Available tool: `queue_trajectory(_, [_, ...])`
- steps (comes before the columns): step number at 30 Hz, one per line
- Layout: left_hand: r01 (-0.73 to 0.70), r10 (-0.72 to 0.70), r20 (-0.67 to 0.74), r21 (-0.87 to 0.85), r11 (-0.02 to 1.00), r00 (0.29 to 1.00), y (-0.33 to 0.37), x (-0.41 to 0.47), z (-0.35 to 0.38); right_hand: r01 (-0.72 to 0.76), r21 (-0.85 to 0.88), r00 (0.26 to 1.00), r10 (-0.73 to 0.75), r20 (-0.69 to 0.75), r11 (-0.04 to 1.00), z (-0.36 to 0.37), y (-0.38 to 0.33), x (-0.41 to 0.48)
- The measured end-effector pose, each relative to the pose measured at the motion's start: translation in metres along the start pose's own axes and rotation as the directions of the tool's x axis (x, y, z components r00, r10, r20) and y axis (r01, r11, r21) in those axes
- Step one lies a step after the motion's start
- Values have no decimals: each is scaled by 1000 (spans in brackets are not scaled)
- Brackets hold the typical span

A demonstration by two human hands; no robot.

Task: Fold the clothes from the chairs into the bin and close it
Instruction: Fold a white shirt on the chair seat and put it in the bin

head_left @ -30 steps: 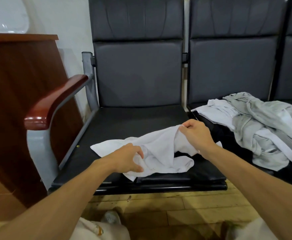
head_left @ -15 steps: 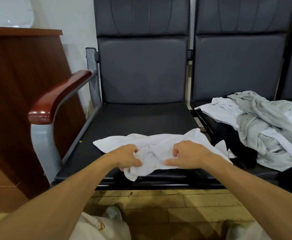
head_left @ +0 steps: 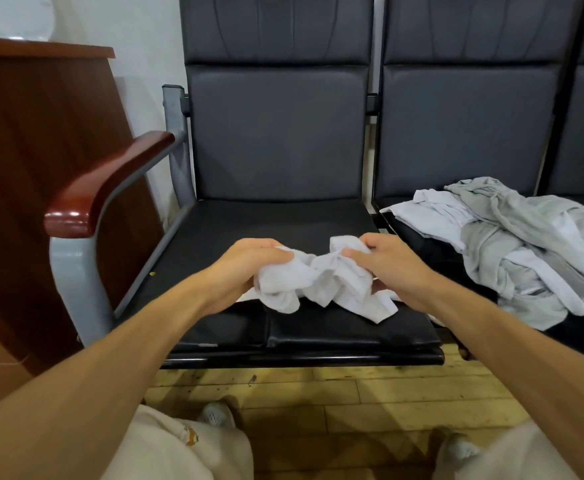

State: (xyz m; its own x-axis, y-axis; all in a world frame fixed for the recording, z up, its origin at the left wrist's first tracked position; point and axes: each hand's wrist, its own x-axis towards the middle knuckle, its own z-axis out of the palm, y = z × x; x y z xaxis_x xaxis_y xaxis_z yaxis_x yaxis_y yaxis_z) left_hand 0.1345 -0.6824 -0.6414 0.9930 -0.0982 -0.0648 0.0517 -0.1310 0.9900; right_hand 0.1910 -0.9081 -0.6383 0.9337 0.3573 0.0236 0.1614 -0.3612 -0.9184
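A crumpled white garment [head_left: 321, 282] is bunched between the left hand [head_left: 245, 268] and right hand [head_left: 394, 268] over the black chair [head_left: 283, 220], while grey and white clothes [head_left: 512, 244] lie heaped on the neighbouring chair [head_left: 467, 126].

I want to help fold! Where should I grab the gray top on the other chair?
Probably pinch the raised ridge of the gray top near its back end, reaching down from above. It lies crumpled over the white clothes, so that ridge stands free.
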Motion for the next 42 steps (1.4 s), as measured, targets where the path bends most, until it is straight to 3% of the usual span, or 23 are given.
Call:
queue_trajectory(1, [14, -12, 84, -24, 1000, 996, 2, -3, 1, -53, 70, 995, 47, 86, 996, -5, -3, -5])
queue_trajectory(3, [92, -96, 227, 28, 995, 969, 6, -9, 5, -143, 47, 946, 122, 301, 989, -13, -3, -14])
queue_trajectory(6, [215, -319, 379, 292, 932, 869, 7, -15, 11, -221, -210, 776, 302, 554, 952, -16, 2, -25])
queue_trajectory(8, [210, -405, 404, 446, 870, 820, 3, -14, 11, -215, -391, 696, 421, 581, 895, -13, 8, -27])
queue_trajectory(9, [200, -410, 380, 482, 853, 829, 0, -13, 10, -199, -455, 700, 451, 554, 868, -12, 10, -26])
queue_trajectory(12, [180, -310, 213, 473, 862, 927, -9, -7, 5, -171, -534, 806, 429, 407, 828, -10, 15, -18])
queue_trajectory(15, [175, -167, -63, 522, 835, 984, -21, 3, -6, -183, -558, 898, 369, 241, 809, -11, 19, -8])
queue_trajectory(18, [248, -83, -267, 676, 694, 960, -36, 11, -23, -202, -634, 945, 318, 73, 746, -14, 28, 8])
queue_trajectory(22, [382, -156, -351, 794, 473, 923, -56, 14, -47, -198, -692, 962, 271, -3, 694, -20, 39, 21])
queue_trajectory(25, [390, -222, -322, 803, 450, 920, -59, 9, -52, -157, -624, 964, 257, 72, 765, -23, 45, 23])
queue_trajectory(27, [302, -255, -208, 857, 418, 944, -58, 6, -47, -72, -616, 965, 211, 156, 784, -24, 47, 21])
queue_trajectory(31, [130, -229, -38, 907, 400, 973, -59, 7, -32, 143, -745, 952, 116, 284, 652, -20, 52, 18])
queue_trajectory(35, [98, -295, 33, 903, 417, 955, -65, 8, -26, 215, -809, 966, 5, 260, 547, -12, 54, 18])
queue_trajectory(42, [146, -348, 0, 907, 394, 937, -82, 9, -35, 264, -580, 964, -185, 193, 771, -2, 31, 10])
